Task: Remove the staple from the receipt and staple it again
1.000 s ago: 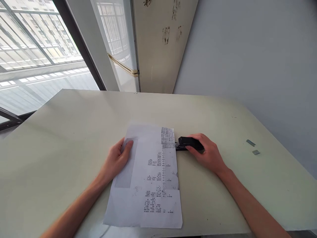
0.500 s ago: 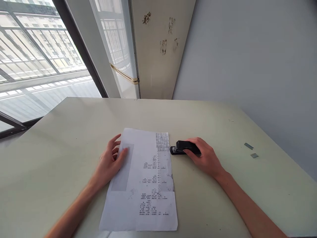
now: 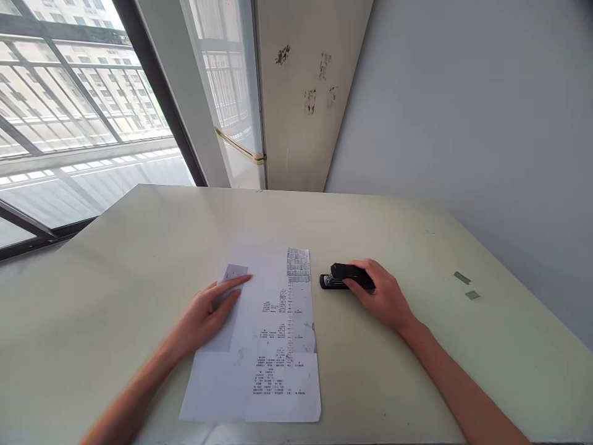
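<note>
Printed paper sheets lie flat on the table, with a dense block of print near their top right corner. My left hand rests on the left part of the sheets, index finger and thumb stretched out over a grey rectangle. Just right of the paper, a black stapler sits on the table with its front end pointing left, a small gap between it and the sheet edge. My right hand is wrapped round the rear of the stapler.
The pale table extends to a grey wall on the right. Two small grey strips lie at its right side. Behind it stand a window and a stained cream panel.
My left hand has moved from the paper's left edge onto its surface, index finger now stretched out. The paper has shifted slightly left, widening the gap to the stapler.
</note>
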{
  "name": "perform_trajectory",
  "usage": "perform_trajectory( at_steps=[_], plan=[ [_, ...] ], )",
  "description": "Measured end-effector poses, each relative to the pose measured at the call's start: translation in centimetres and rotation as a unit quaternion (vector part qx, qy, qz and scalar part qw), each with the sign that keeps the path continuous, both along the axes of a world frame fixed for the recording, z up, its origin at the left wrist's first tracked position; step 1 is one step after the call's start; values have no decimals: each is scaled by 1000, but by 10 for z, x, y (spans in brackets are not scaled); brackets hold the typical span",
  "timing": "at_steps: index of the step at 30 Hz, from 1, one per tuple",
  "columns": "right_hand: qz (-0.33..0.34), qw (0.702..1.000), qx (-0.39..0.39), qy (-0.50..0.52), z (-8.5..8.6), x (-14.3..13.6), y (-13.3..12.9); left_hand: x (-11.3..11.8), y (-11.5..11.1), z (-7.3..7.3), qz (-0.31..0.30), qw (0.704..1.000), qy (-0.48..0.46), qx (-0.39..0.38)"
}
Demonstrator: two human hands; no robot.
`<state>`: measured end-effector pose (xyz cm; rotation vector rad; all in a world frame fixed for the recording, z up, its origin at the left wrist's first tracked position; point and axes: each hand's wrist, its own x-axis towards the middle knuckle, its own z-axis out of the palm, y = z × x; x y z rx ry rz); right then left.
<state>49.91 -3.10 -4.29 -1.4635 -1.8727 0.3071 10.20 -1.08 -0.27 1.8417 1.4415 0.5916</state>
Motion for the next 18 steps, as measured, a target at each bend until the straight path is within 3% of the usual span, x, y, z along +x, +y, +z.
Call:
perform_trajectory(
  at_steps=[5, 10, 14, 18],
  plan=[
    [-3, 1000, -4, 12, -1, 0, 0, -14, -8, 0, 81, 995, -54, -26],
    [-15, 1000, -2, 4, -4, 0, -1, -20, -22, 15, 173, 973, -123, -87],
    [-14, 1000, 4, 0, -5, -1, -1, -23, -30, 26, 207, 956, -175, -110],
    [-18, 1000, 6, 1, -3, -4, 0, -29, -31, 28, 225, 945, -202, -123]
  ],
)
